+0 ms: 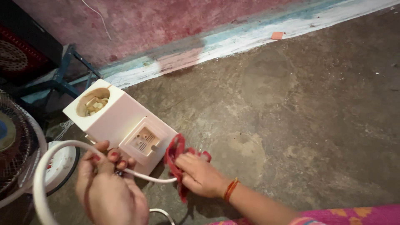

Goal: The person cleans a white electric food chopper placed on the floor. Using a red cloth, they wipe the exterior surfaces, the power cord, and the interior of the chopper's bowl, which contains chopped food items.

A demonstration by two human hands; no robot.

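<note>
1. Nearest the camera, the left hand (109, 193) has its fingers (109, 153) clenched around a white cord (146, 176), which loops out to the left. The cord looks stiff yet bendable and smooth — best held close to the wiping point.
2. Just beyond, the right hand (200, 175) pinches a red cloth (175, 154) around the same cord; the cloth seems soft, light and easy to bunch.
3. The cream appliance base (121, 123) lies tilted on the concrete floor (291, 116), touching the cloth — rigid plastic, probably weighty.
4. A fan (16, 141) is cut off at the left edge.
5. The cord's far end is hidden, and the dark corner by the pink wall (146, 21) is hard to read.
</note>
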